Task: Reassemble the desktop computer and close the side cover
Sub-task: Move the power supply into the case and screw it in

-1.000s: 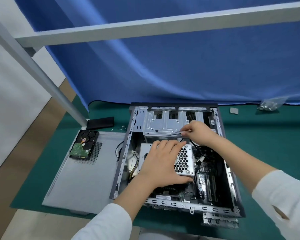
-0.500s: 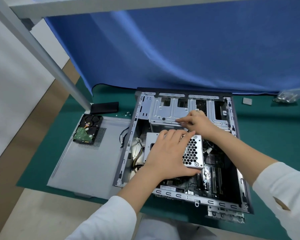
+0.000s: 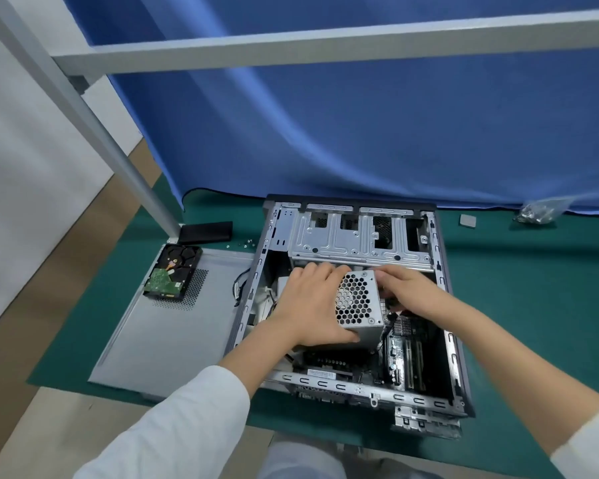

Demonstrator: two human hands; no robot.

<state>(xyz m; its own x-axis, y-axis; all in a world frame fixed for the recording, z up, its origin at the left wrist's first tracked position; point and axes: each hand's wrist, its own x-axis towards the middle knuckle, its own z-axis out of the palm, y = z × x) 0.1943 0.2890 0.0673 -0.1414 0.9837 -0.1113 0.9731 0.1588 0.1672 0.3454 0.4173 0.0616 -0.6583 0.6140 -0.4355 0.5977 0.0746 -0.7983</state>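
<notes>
The power supply (image 3: 358,302), a grey metal box with a honeycomb grille, sits inside the open computer case (image 3: 445,340) towards its middle; the left hand (image 3: 312,305) lies over its left side with the thumb hooked round the near edge, and the right hand (image 3: 407,292) curls its fingers over the far right corner. It looks stiff, fairly heavy and sharp-edged, so it is best taken by its solid sides, clear of the grille and the cables. To the left the side cover (image 3: 173,326) lies flat on the green mat (image 3: 533,271), with a hard drive (image 3: 172,272) on its far end.

Left hand (image 3: 312,305) and right hand (image 3: 407,293) grip, fingers curled.
</notes>
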